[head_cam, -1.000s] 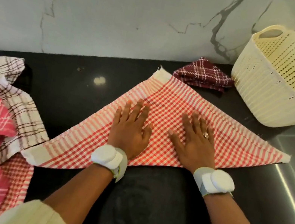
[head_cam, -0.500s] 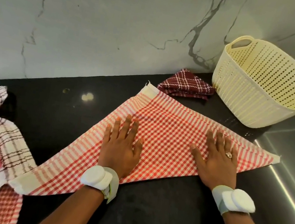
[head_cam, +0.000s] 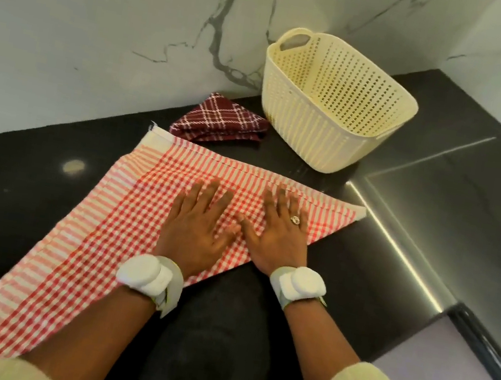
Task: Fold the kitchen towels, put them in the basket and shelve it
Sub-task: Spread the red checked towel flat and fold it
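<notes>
Counter: black counter [head_cam: 17, 195], glossy, a light glare at 9 o'clock.
Wall: white marble wall [head_cam: 103, 30], grey veins, behind at 12.
Towel: red check towel [head_cam: 122, 227] folded in a triangle, flat at centre.
Hands: left hand [head_cam: 195, 230] and right hand [head_cam: 274, 237] side by side, fingers spread, pressing it flat.
Folded towel: maroon towel [head_cam: 221, 121] at 12, just beside the basket.
Basket: cream basket [head_cam: 330, 110] upright at 1 o'clock, nothing visible inside.

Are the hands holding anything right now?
No, nothing is gripped. The left hand and right hand lie flat, fingers straight, pressing on the middle of the red checked towel spread on the counter.
</notes>
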Available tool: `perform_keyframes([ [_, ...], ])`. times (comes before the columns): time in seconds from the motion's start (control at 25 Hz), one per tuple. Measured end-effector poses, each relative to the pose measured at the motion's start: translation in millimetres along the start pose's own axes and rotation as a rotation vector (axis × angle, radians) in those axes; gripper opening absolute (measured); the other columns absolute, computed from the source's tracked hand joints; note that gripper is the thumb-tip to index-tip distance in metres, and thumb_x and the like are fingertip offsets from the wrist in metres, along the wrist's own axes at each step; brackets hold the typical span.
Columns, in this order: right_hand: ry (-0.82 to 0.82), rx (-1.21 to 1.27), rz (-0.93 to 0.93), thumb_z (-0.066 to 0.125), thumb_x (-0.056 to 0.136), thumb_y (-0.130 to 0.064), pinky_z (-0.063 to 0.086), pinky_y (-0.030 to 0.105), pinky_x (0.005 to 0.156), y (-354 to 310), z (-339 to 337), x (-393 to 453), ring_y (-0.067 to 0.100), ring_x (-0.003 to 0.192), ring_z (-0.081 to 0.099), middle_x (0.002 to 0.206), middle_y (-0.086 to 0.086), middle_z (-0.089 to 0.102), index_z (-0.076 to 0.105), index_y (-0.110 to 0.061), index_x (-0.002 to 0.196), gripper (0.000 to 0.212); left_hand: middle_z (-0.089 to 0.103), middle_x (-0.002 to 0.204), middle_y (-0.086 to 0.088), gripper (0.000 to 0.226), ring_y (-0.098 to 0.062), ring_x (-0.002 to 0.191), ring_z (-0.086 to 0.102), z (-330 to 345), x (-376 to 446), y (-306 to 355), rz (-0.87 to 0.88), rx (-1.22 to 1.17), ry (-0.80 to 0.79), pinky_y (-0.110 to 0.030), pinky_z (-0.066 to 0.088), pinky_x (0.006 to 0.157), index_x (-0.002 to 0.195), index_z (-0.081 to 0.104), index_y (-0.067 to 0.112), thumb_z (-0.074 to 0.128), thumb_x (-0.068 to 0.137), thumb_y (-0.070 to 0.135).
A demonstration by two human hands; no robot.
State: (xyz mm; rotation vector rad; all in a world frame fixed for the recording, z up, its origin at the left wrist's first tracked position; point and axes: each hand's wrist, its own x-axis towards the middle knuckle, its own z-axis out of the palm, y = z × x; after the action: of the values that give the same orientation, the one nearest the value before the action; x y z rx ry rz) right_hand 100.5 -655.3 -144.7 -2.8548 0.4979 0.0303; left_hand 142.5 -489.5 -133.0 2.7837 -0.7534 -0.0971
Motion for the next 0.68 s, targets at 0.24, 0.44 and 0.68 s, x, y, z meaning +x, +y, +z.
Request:
perform_keyframes([
  [0.24, -0.005, -0.039, 0.160, 0.019, 0.089, -0.074, -0.009, 0.046, 0.119, 60, -14, -6, 0.025, 0.148, -0.011, 0.162, 0.005, -0.010, -0.005, -0.024, 0.154, 0.086, -0.028, 0.156, 0.006, 0.080, -0.020, 0.143, -0.028, 12, -3, -9, 0.022, 0.093, -0.133, -0.041, -0.024, 0.112, 0.148, -0.019, 0.038, -0.010, 0.078, 0.077],
  [0.44, 0.014, 0.015, 0.024, 0.037, 0.097, -0.052, -0.009, 0.043, 0.117, 6, -21, -12, 0.031, 0.148, -0.007, 0.161, 0.011, -0.006, 0.008, -0.017, 0.154, 0.073, -0.022, 0.156, 0.009, 0.075, -0.014, 0.142, -0.027, -8, -25, -17, -0.080, -0.087, 0.011, -0.035, -0.025, 0.111, 0.152, -0.004, 0.034, -0.003, 0.084, 0.066],
  [0.68, -0.096, 0.046, -0.344, 0.030, 0.098, -0.054, -0.001, 0.037, 0.119, -114, 26, -14, 0.021, 0.149, 0.001, 0.162, 0.002, 0.005, 0.021, -0.026, 0.152, 0.061, 0.000, 0.162, 0.001, 0.070, -0.022, 0.149, -0.004, -1, -80, -66, -0.295, 0.029, -0.001, -0.040, -0.011, 0.117, 0.154, 0.009, 0.028, 0.016, 0.094, 0.063],
])
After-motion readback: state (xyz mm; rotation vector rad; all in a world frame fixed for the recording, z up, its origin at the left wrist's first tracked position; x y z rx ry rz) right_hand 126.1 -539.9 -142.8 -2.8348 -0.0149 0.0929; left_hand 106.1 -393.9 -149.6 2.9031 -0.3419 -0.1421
